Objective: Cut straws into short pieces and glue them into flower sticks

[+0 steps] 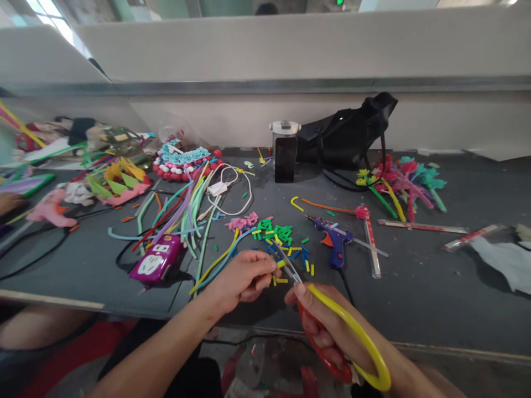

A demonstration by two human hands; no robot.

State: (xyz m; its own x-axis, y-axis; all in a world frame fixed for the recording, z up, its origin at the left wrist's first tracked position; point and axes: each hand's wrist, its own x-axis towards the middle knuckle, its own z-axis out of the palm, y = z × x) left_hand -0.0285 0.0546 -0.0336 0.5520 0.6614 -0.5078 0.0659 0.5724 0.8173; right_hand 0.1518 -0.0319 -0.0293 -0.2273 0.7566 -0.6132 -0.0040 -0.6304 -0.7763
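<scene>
Grey worktable [415, 287], near edge: my right hand [327, 326] grips scissors [332, 320], long axis pointing up-left, blades toward a short yellow strip [281, 264] pinched in my left hand [240, 279]. Cut coloured bits [277, 235], a blue glue gun [334, 237] and a purple power strip [156, 264] lie beyond.

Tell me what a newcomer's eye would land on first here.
The right hand at bottom centre grips yellow-and-red scissors, blades at a strip pinched by the left hand. Just beyond lies a heap of cut coloured bits, with a blue glue gun to its right.
</scene>
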